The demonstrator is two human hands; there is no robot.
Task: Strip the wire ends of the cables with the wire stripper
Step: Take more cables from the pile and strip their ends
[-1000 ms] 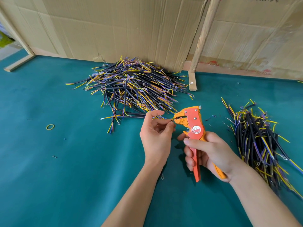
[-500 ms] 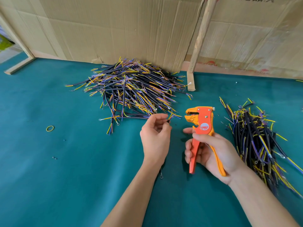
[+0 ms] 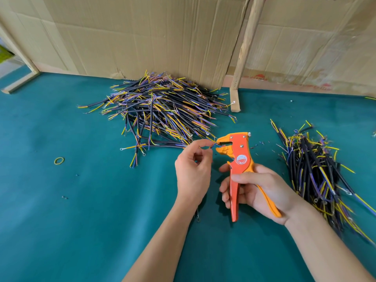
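One wire end, pinched in the left hand (image 3: 192, 169), now re-enters the open mouth of the wire stripper (image 3: 237, 159), gripped by the right hand (image 3: 256, 192); another strip looks imminent.

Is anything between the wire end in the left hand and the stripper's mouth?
Nothing visible. The left hand pinches the wire end right at the open mouth of the stripper, which the right hand holds.

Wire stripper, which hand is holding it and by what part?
The right hand grips the wire stripper by its two handles, head pointing up toward the left hand.
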